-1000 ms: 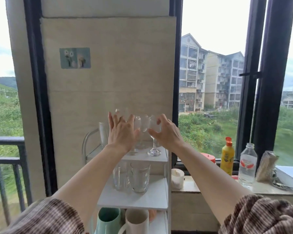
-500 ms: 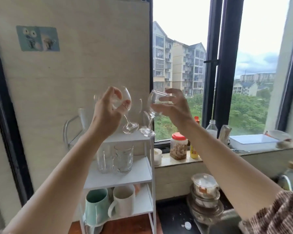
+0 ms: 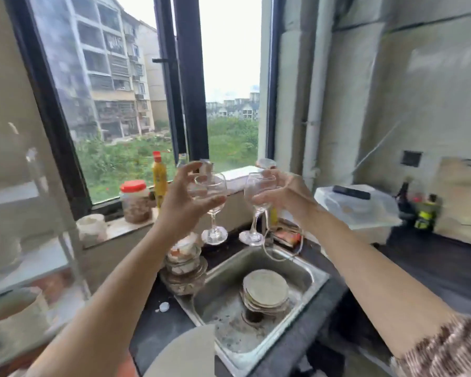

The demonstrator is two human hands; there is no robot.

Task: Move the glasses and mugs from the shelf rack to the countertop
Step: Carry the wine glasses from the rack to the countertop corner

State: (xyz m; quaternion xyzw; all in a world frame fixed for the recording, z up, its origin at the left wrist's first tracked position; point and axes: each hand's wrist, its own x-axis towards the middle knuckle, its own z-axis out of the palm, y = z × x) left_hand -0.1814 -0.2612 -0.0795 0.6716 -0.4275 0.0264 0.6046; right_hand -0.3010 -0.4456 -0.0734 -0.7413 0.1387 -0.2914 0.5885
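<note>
Glass is what both hands carry: the left hand (image 3: 184,204) curls round the bowl of a clear stemmed wine glass (image 3: 211,202), and the right hand (image 3: 286,195) grips the bowl of a second clear wine glass (image 3: 259,197), fingers wrapped behind it. Both glasses stand upright in the air, side by side but apart, their round feet hanging above the back edge of the dull, stained stainless-steel sink (image 3: 305,270). Their bowls are smooth and rounded, their stems thin; the far scene shows through them.

Inside the sink lies a stack of round pale plates (image 3: 265,289). On the dark, matte countertop (image 3: 441,262) just left of it sit stacked glass bowls (image 3: 184,268) with blurred contents. Along the pale window ledge stand a clear jar with a red lid (image 3: 135,201), a yellow squeeze bottle with a red cap (image 3: 159,175) and a small white cup (image 3: 91,229). A white lidded plastic box (image 3: 356,206) rests on the counter at right.

At the left edge, the white shelf rack (image 3: 38,262) is smeared by motion and cut off; what it holds cannot be made out clearly. A brown-and-white knitted sleeve (image 3: 443,349) is cropped at the lower right.
</note>
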